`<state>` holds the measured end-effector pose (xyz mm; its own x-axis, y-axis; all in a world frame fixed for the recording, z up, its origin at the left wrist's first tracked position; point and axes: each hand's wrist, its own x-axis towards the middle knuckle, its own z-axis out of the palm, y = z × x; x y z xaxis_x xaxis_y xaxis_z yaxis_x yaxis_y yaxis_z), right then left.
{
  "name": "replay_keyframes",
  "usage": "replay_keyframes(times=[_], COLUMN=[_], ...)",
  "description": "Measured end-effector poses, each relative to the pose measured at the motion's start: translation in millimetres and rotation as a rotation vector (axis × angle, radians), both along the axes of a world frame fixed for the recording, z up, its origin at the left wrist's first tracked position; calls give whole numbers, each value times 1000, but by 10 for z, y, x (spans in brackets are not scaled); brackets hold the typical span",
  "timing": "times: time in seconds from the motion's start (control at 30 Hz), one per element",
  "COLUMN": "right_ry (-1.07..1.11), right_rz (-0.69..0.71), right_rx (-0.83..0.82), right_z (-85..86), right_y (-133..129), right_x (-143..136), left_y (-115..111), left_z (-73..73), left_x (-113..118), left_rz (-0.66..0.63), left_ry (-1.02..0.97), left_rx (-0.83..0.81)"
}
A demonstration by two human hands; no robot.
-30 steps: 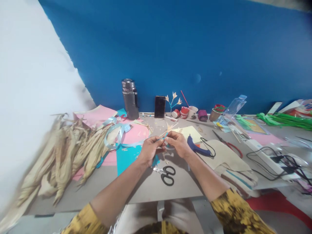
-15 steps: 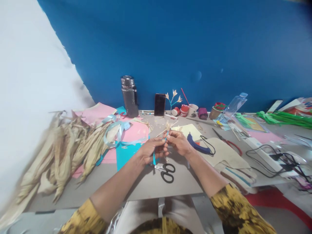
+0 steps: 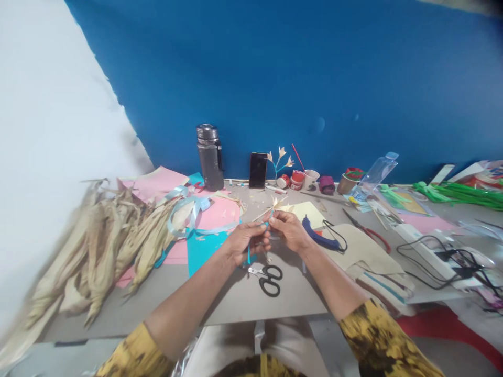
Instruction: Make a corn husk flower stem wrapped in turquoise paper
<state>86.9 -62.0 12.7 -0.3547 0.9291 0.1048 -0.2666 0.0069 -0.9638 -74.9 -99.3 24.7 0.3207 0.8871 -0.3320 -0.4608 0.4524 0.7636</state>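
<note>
My left hand pinches a narrow blue strip, whose loose end hangs below the fingers. Close against it, my right hand holds the stem of a small pale husk flower between thumb and fingers. Blue wrapping shows at the stem where the fingertips meet; the rest of it is hidden by the fingers. Black-handled scissors lie on the table just below the hands. Behind stands a blue-stemmed branch with several pale flowers.
Dried husks and a light blue ribbon lie left. A flask and phone stand behind. To the right are a blue glue gun, folded cloth, pliers, a bottle and a power strip.
The pale flower has tilted and shifted slightly right at my fingertips. Both hands stay almost in place, and the hanging blue strip has turned a little.
</note>
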Motion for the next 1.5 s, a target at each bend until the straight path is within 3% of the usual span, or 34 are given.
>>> replay_keyframes(times=[0.17, 0.23, 0.37, 0.53, 0.6, 0.8, 1.0, 1.07, 1.23, 1.3, 1.37, 1.5], right_ry=[-166, -175, -194, -232, -221, 1, 114, 100, -25, -61, -53, 11], right_rz=[-160, -210, -200, -217, -216, 5, 206, 190, -10, -70, -86, 0], right_rx=[98, 99, 97, 132, 152, 120, -3, -20, 23, 48, 50, -19], right_z=[24, 31, 36, 5, -8, -7, 13, 10, -11, -16, -15, -10], right_y=[-20, -30, -39, -33, -30, -18, -12, -8, 11, 17, 19, 17], right_x=[-45, -61, -65, -59, -57, -7, 52, 48, -10, -26, -25, 13], left_y=[-55, -55, -30, -41, -38, 16, -21, -34, -40, -38, -34, -17], left_z=[36, 45, 43, 14, 2, 0, 3, -4, -41, -46, -38, 0], left_x=[52, 49, 29, 71, 73, -25, -41, -12, 83, 96, 82, 11], left_rz=[247, 241, 107, 266, 272, -76, -249, -198, 231, 308, 243, -12], left_ry=[186, 188, 119, 266, 284, -23, -83, -57, 224, 294, 231, 8], left_rx=[200, 178, 54, 214, 220, -37, -50, -14, 262, 315, 257, 20])
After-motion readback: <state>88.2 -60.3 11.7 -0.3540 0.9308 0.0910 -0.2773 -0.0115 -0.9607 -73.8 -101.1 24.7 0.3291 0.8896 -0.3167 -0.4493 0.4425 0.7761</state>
